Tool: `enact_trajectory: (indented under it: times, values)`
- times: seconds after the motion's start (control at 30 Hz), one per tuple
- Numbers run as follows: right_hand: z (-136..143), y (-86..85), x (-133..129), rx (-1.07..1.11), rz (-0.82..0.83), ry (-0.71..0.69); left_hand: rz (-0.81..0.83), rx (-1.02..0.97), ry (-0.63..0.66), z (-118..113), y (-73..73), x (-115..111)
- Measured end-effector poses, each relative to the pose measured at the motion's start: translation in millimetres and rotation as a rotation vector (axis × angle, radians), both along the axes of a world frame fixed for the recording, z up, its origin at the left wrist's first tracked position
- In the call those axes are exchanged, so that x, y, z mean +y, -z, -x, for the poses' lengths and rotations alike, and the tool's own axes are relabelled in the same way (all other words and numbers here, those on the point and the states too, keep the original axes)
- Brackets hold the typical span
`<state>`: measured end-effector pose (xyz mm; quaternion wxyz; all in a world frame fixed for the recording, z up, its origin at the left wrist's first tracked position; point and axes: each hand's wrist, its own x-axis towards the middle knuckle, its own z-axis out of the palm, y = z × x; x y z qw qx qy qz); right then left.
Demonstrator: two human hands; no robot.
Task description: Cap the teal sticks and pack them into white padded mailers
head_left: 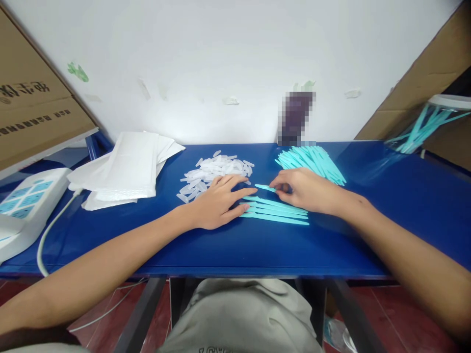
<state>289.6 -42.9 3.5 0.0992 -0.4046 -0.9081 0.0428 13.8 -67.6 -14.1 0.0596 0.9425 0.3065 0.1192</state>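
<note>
Between the pinched fingertips of my right hand [307, 190] is one slim turquoise eyebrow razor [262, 187], its left end sticking out toward my other hand. My left hand [215, 205] lies palm down with its fingers spread, the fingertips over the left ends of a row of several turquoise razors [279, 212] laid side by side on the table. Behind the left hand spreads a heap of small translucent white caps [217, 169], partly covered by that hand. A pile of more turquoise razors [318, 163] lies just beyond my right hand.
White flat packets [128, 166] are stacked at the left of the blue table [235, 250]. Further left are a white power strip [33, 206] with its cable and a cardboard box [37, 98]. At right stands a clear tub [423, 127] holding turquoise razors. A white wall backs the table.
</note>
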Motion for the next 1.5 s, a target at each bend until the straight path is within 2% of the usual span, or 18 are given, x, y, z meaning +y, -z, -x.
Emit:
enact_trajectory:
  times: [0.13,0.3,0.4,0.47,0.57,0.67,0.77,0.93,1.13,1.3,1.37,1.5]
  values:
    - [-1.3,-0.3,0.5,0.01,-0.003,-0.024,0.049,0.037,-0.046,-1.7,-1.4,-0.8]
    - [4.8,0.5,-5.9,0.123,0.043,-0.079,0.101,0.075,-0.156,-2.0,1.2,-0.6]
    - [7.6,-2.4,-9.8,0.154,0.034,-0.104,0.123,0.09,-0.171,-1.9,1.3,-1.2]
    - [5.1,-4.0,-8.8,0.098,-0.069,-0.044,0.119,0.09,-0.143,-1.7,0.7,-1.7]
    - [-5.5,-3.2,-1.6,-0.093,-0.222,0.168,0.103,0.087,-0.088,-1.3,-0.1,-2.1]
    - [-17.8,0.7,7.7,-0.263,-0.238,0.349,0.072,0.077,-0.064,-1.2,-0.5,-2.2]
    - [-25.4,3.5,14.9,-0.275,-0.184,0.397,0.022,0.042,-0.063,-1.9,-1.1,-2.3]
    - [-30.9,6.5,21.4,-0.214,-0.168,0.351,-0.044,-0.023,-0.048,-2.7,-1.9,-2.2]
    - [-28.8,17.3,24.5,-0.177,-0.215,0.131,-0.029,-0.051,-0.037,-2.3,-1.3,-1.8]
    - [-21.1,16.1,20.9,-0.021,-0.133,0.043,-0.02,-0.037,-0.04,-1.9,-1.1,-1.9]
    - [-19.7,12.7,18.2,-0.001,-0.176,0.104,-0.02,-0.043,-0.035,-2.0,-1.0,-2.1]
    - [-18.7,10.1,12.9,-0.127,-0.253,0.35,-0.014,-0.04,-0.036,-2.3,-1.3,-2.6]
